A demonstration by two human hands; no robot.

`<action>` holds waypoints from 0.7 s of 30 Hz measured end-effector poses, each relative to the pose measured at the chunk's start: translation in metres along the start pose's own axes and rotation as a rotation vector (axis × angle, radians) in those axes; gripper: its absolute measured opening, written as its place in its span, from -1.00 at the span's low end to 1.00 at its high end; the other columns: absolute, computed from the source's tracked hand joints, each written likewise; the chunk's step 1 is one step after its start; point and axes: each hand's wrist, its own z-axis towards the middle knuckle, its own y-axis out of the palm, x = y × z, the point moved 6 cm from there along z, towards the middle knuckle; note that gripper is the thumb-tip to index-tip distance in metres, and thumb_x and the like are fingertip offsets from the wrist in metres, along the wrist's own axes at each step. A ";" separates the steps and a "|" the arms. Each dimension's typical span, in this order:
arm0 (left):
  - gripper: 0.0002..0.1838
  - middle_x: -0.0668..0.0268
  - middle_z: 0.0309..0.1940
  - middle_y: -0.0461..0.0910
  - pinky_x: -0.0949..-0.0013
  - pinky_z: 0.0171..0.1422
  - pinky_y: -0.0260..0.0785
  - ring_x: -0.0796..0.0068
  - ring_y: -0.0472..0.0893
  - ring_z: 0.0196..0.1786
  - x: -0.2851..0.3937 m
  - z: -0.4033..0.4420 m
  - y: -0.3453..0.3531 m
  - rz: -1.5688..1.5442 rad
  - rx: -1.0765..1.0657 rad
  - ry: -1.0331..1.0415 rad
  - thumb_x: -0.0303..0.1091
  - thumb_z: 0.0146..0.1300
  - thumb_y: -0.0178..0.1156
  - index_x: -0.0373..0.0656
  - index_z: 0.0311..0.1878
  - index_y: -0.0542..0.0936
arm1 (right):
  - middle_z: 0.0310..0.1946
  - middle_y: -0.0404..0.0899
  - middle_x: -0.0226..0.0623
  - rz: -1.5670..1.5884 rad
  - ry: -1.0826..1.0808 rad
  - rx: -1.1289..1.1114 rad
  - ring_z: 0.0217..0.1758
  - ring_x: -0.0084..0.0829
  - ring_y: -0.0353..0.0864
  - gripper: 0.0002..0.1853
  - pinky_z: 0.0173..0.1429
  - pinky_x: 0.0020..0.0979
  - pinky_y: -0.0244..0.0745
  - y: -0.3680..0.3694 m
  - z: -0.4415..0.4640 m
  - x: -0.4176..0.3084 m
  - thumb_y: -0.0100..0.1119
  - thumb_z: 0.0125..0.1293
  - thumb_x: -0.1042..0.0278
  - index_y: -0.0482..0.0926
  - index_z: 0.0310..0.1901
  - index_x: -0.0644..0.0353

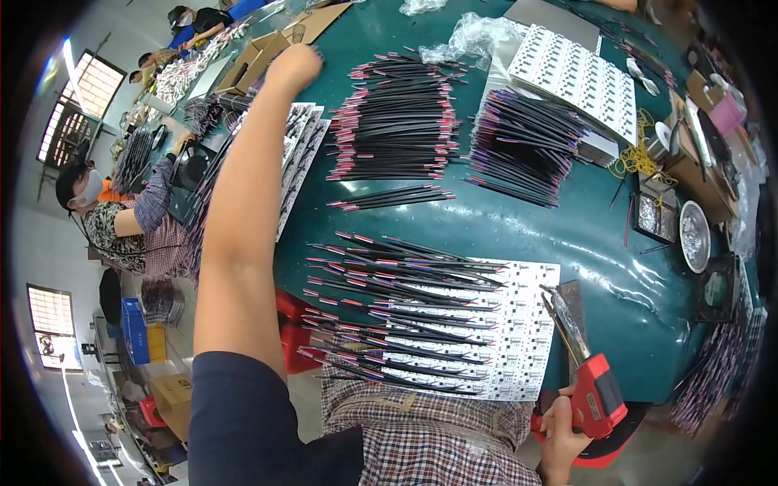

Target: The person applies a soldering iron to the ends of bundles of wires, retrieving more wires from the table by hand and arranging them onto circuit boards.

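My left arm stretches far forward across the table, and my left hand (296, 68) is beside an open cardboard box (258, 63). Its fingers point away from me and are hidden, so what they hold does not show. At the lower right, my right hand (562, 435) grips a red soldering gun (598, 396) with its metal tip pointing up and left. That tip is beside the right edge of a white circuit board sheet (527, 312). Black cables (405, 312) with red, white and blue wire ends lie in rows across the sheet.
Bundles of similar cables (397, 121) and purple-ended cables (527, 142) lie beyond. A stack of board sheets (575, 77) stands at the back right. At right are yellow cord (638, 154), a metal bowl (694, 235) and a small fan (717, 287). Co-workers sit along the left.
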 end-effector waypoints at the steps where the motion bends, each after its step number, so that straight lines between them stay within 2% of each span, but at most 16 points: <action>1: -0.66 -0.14 -0.05 0.65 0.07 0.15 0.48 -0.13 0.65 0.03 -0.020 0.012 0.006 -0.010 -0.055 -0.030 -0.38 0.18 0.04 -0.30 -0.08 0.69 | -0.64 0.38 -0.46 0.004 -0.005 0.000 -0.72 -0.71 0.23 -0.79 -0.61 -0.58 0.16 0.000 0.000 -0.001 0.21 0.40 0.38 0.47 -0.10 0.33; 4: -0.66 -0.14 -0.08 0.66 0.09 0.13 0.48 -0.12 0.65 0.03 -0.048 0.022 0.007 0.044 -0.119 -0.135 -0.42 0.12 0.05 -0.30 -0.10 0.70 | -0.62 0.39 -0.45 0.017 -0.036 -0.018 -0.72 -0.71 0.23 -0.79 -0.62 -0.58 0.17 0.002 -0.001 -0.005 0.21 0.40 0.37 0.47 -0.10 0.33; 8: -0.68 -0.15 -0.09 0.65 0.11 0.11 0.50 -0.08 0.66 0.03 -0.063 0.036 0.018 0.246 -0.277 -0.077 -0.45 0.07 0.08 -0.30 -0.15 0.72 | -0.61 0.39 -0.45 0.020 -0.015 -0.020 -0.72 -0.71 0.21 -0.78 -0.62 -0.58 0.18 0.008 -0.004 -0.012 0.21 0.39 0.37 0.46 -0.09 0.33; 10: -0.78 -0.13 -0.54 0.62 0.11 -0.43 0.47 0.00 0.71 -0.42 -0.068 0.049 0.039 0.382 -0.369 0.209 -0.42 -0.02 0.14 -0.43 -0.49 0.64 | -0.61 0.39 -0.45 0.018 -0.012 -0.021 -0.72 -0.71 0.21 -0.78 -0.62 -0.58 0.18 0.010 -0.005 -0.015 0.21 0.39 0.37 0.46 -0.08 0.33; 11: -0.78 -0.13 -0.54 0.62 0.11 -0.43 0.47 0.00 0.71 -0.42 -0.075 0.056 0.049 0.380 -0.369 0.209 -0.42 -0.02 0.14 -0.43 -0.49 0.64 | -0.61 0.39 -0.45 0.026 -0.014 -0.023 -0.72 -0.71 0.20 -0.78 -0.62 -0.58 0.17 0.010 -0.005 -0.015 0.21 0.39 0.38 0.46 -0.08 0.33; 13: -0.75 -0.07 -0.55 0.63 0.12 -0.36 0.49 0.07 0.71 -0.42 -0.086 0.068 0.058 0.136 -0.257 0.091 -0.36 0.02 0.18 -0.41 -0.48 0.65 | -0.62 0.39 -0.45 0.033 -0.012 -0.021 -0.72 -0.72 0.20 -0.78 -0.62 -0.59 0.17 0.010 -0.005 -0.015 0.21 0.39 0.38 0.46 -0.08 0.32; 14: -0.75 -0.07 -0.55 0.63 0.12 -0.36 0.49 0.07 0.71 -0.42 -0.070 0.057 0.054 0.136 -0.262 0.095 -0.36 0.02 0.18 -0.41 -0.48 0.65 | -0.62 0.39 -0.45 0.028 -0.021 -0.022 -0.72 -0.71 0.20 -0.79 -0.62 -0.59 0.17 0.010 -0.005 -0.016 0.21 0.39 0.38 0.46 -0.08 0.32; 16: -0.71 -0.07 -0.35 0.69 0.07 -0.09 0.55 -0.04 0.71 -0.26 0.002 0.001 0.005 0.001 0.087 0.136 -0.28 0.11 0.22 -0.28 -0.21 0.74 | -0.62 0.39 -0.45 0.018 -0.024 -0.024 -0.72 -0.71 0.19 -0.79 -0.62 -0.59 0.17 0.011 -0.004 -0.015 0.21 0.39 0.38 0.46 -0.08 0.32; 17: -0.66 -0.07 -0.28 0.69 0.07 -0.05 0.54 -0.04 0.70 -0.19 0.031 -0.024 -0.005 -0.077 -0.117 0.054 -0.18 0.14 0.25 -0.31 -0.22 0.72 | -0.62 0.39 -0.45 0.019 -0.029 -0.037 -0.72 -0.71 0.20 -0.78 -0.62 -0.59 0.16 0.011 -0.004 -0.015 0.21 0.39 0.38 0.47 -0.08 0.32; 18: -0.63 -0.09 -0.25 0.69 0.06 -0.02 0.52 -0.05 0.69 -0.15 0.055 -0.046 -0.005 -0.114 -0.043 0.186 -0.14 0.13 0.25 -0.33 -0.25 0.71 | -0.62 0.39 -0.45 0.021 -0.037 -0.053 -0.72 -0.71 0.20 -0.78 -0.62 -0.59 0.16 0.012 -0.003 -0.016 0.21 0.39 0.38 0.47 -0.07 0.32; 20: -0.70 -0.10 -0.26 0.68 0.03 0.05 0.51 -0.09 0.68 -0.15 0.100 -0.096 0.000 -0.189 0.019 0.375 -0.30 0.12 0.18 -0.36 -0.24 0.69 | -0.62 0.39 -0.45 0.008 -0.020 -0.043 -0.72 -0.71 0.21 -0.78 -0.62 -0.59 0.16 0.012 -0.003 -0.016 0.21 0.39 0.38 0.47 -0.07 0.33; 21: -0.74 -0.12 -0.25 0.67 0.01 0.07 0.51 -0.11 0.68 -0.14 0.116 -0.118 0.010 -0.255 -0.120 0.367 -0.34 0.12 0.16 -0.34 -0.24 0.67 | -0.61 0.39 -0.45 -0.003 -0.008 -0.024 -0.72 -0.70 0.22 -0.78 -0.62 -0.59 0.15 0.011 -0.003 -0.015 0.21 0.39 0.38 0.47 -0.07 0.33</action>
